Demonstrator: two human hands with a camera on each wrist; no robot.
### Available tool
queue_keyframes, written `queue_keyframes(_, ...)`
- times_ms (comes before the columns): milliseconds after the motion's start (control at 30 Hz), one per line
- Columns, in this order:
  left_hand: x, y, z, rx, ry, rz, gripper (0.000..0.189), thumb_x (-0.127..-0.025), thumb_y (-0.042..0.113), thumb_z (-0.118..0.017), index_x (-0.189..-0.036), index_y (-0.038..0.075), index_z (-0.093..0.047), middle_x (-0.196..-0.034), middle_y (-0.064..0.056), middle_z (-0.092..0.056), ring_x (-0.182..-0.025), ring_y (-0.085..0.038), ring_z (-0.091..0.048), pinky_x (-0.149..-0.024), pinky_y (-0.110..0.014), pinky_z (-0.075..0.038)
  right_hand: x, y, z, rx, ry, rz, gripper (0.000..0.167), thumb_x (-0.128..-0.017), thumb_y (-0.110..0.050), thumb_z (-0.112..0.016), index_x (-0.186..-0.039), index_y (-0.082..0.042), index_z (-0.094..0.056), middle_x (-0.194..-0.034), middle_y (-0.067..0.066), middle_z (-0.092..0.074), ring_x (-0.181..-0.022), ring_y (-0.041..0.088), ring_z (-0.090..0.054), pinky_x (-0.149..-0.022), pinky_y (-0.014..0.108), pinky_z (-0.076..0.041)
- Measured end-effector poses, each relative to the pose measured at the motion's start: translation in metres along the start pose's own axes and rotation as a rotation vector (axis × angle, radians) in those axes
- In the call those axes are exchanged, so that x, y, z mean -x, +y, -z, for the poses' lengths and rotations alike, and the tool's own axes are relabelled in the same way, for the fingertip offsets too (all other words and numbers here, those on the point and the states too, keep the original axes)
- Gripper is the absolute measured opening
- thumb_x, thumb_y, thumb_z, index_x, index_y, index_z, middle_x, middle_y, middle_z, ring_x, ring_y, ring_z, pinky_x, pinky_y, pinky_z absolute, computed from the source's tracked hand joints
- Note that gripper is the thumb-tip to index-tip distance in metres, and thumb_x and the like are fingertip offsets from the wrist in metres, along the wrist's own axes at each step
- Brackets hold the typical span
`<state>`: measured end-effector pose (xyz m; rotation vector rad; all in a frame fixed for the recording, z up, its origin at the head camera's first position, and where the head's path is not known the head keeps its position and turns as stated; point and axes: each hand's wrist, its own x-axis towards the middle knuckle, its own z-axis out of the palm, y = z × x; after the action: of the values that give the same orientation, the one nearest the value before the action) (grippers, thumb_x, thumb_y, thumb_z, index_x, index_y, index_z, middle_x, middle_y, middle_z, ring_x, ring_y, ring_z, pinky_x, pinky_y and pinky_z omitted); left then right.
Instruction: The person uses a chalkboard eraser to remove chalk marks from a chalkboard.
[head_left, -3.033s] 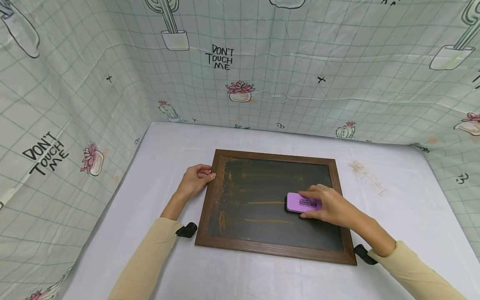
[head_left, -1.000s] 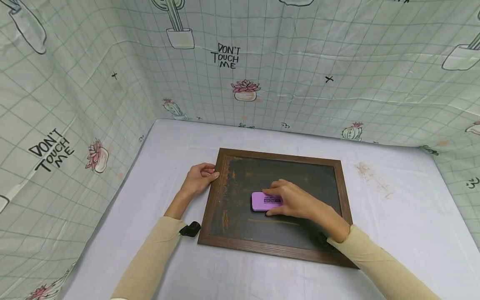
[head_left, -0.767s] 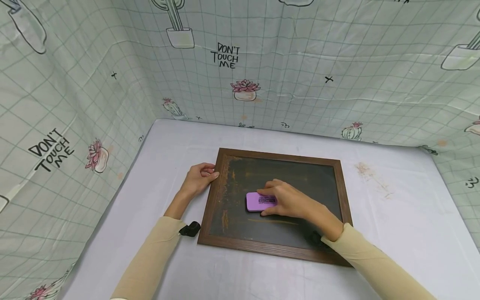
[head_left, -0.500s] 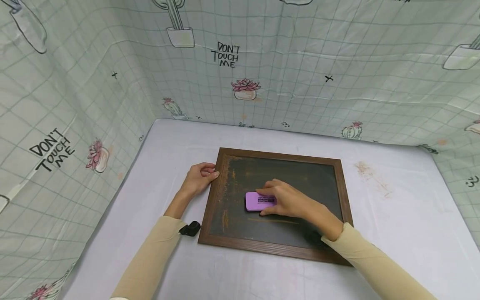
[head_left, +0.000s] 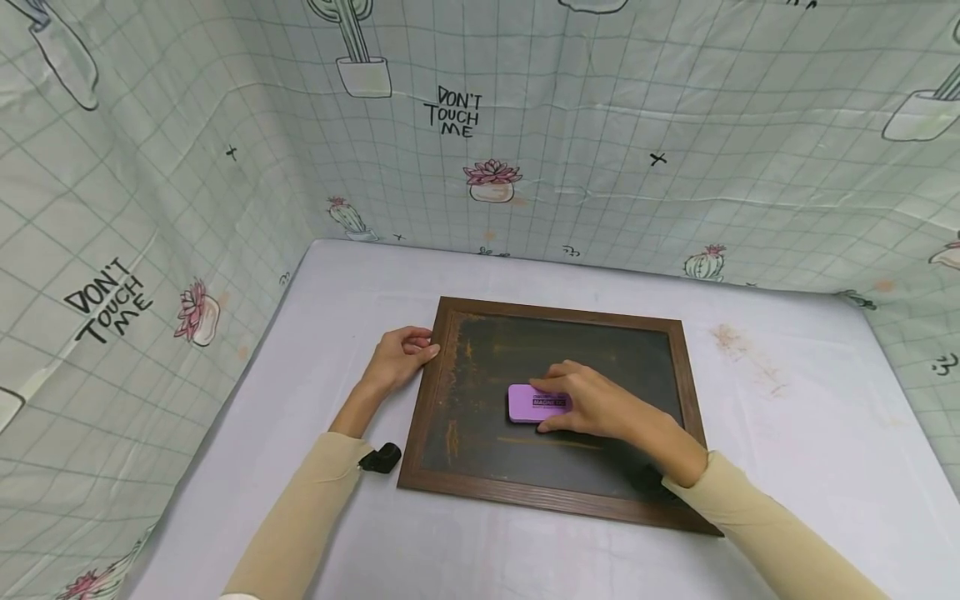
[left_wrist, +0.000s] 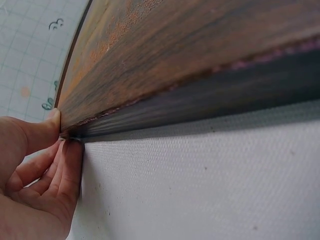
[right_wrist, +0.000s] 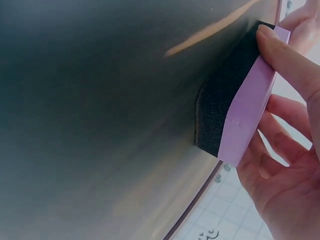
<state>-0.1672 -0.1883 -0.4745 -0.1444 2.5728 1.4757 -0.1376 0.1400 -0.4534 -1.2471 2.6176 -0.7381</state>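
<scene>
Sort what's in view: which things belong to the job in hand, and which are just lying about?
In use: purple eraser; right hand gripping it; framed board; left hand pinching its edge.
Just about: patterned backdrop; brownish smudge on white tabletop.

Pair of bare hands, each in a pinch, with two arms in long beige sleeves.
Left hand (head_left: 396, 360): thumb (left_wrist: 39, 135) on the upper side of its grip, fingers (left_wrist: 70, 167) bent and gathered beneath; left wrist (head_left: 356, 410) bare, behind the grip; left sleeve (head_left: 300, 508) slanting back and outward from it. Right hand (head_left: 596, 402): back upward, well apart from the left; thumb (right_wrist: 290, 60) on the near side of its grip, fingers (right_wrist: 279, 136) on the far side; right wrist (head_left: 670, 452) bare, behind and rightward; right sleeve (head_left: 776, 521) trailing farther back, the same way.
</scene>
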Motion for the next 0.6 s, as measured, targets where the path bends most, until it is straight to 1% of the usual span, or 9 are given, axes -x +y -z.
queue_keyframes(233,0.0,0.0,0.0,0.003,-0.003,-0.004,0.039,-0.099,0.013,-0.071,-0.132,-0.005,-0.063,-0.111,-0.017,-0.065,-0.09,-0.021,-0.059,-0.077,-0.027,-0.045,0.011,0.006,0.003,0.004,0.019,-0.008,0.06,-0.082,-0.028,-0.089,-0.127,0.006,-0.069,-0.109,0.012,-0.067,-0.088,0.016,-0.056,-0.073,0.03,-0.051)
queue_keyframes(433,0.001,0.0,0.001,0.0,-0.003,-0.011,0.039,-0.099,0.013,-0.07,-0.133,-0.005,-0.063,-0.113,-0.018,-0.065,-0.092,-0.023,-0.06,-0.078,-0.028,-0.045,0.021,0.008,0.008,0.014,0.013,-0.051,0.061,-0.081,-0.028,-0.09,-0.128,0.005,-0.069,-0.109,0.011,-0.067,-0.087,0.015,-0.054,-0.072,0.029,-0.05)
queue_keyframes(600,0.001,0.0,0.001,-0.003,-0.007,-0.007,0.039,-0.099,0.014,-0.071,-0.133,-0.004,-0.063,-0.114,-0.018,-0.065,-0.092,-0.022,-0.06,-0.079,-0.028,-0.045,0.03,0.013,0.01,0.023,0.027,-0.063,0.061,-0.079,-0.027,-0.091,-0.127,0.005,-0.07,-0.107,0.01,-0.067,-0.086,0.015,-0.054,-0.071,0.028,-0.049)
